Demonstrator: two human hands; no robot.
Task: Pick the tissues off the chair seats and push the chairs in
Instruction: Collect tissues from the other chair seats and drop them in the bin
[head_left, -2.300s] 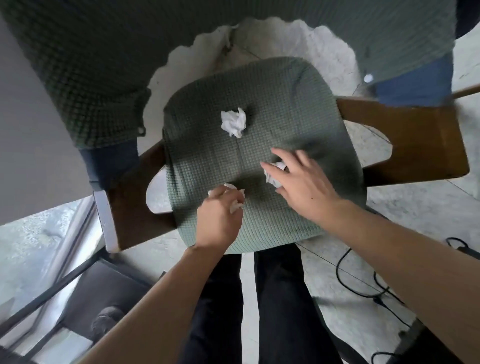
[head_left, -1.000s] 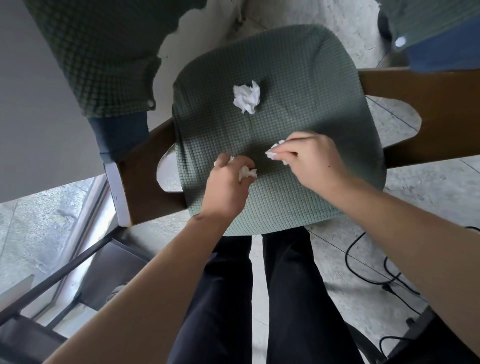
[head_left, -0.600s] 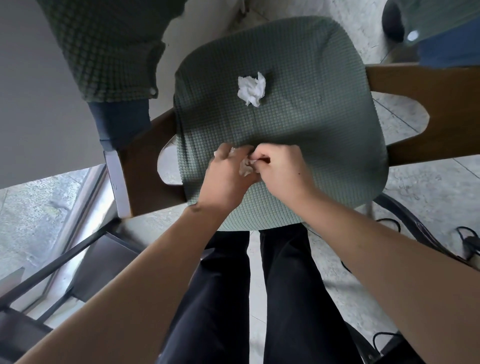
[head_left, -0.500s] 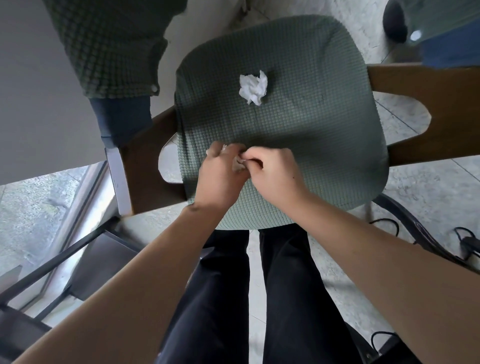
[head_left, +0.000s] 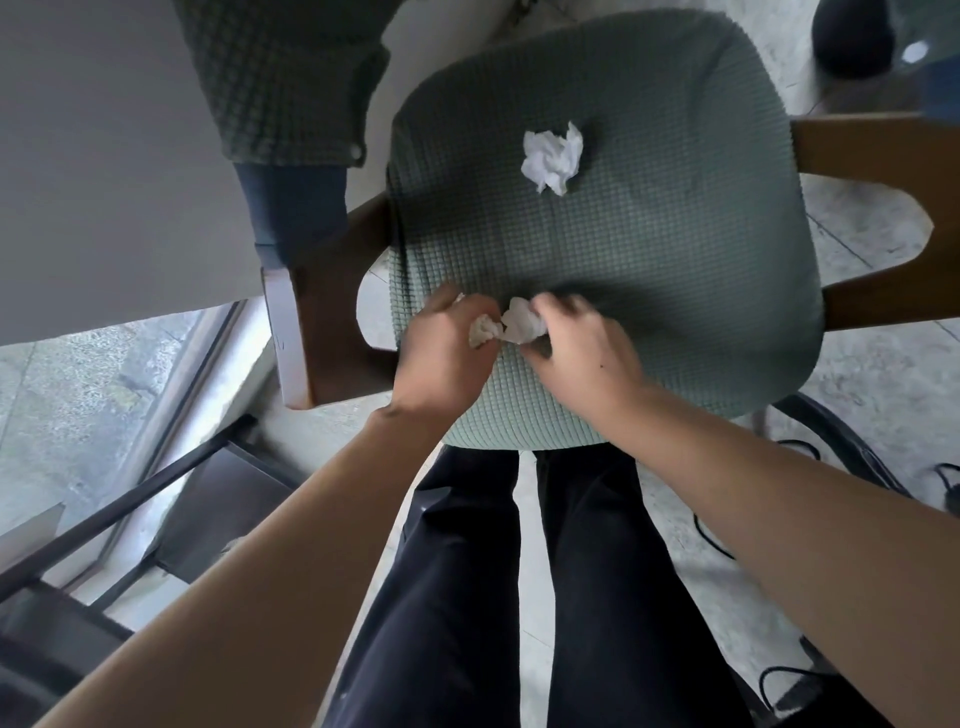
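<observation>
Two crumpled tissues (head_left: 506, 327) are gathered at the seat's (head_left: 649, 260) near edge, left hand (head_left: 447, 358) gripping one, blurred right hand (head_left: 576, 348) apparently pinching the other; next, consolidate both and reach for the third tissue (head_left: 551, 157) mid-seat

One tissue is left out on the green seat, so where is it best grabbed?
Pinch the loose tissue across its crumpled upper peaks, coming straight down from above. It lies alone on the flat seat cushion, apart from both hands, with nothing crowding its sides.
</observation>
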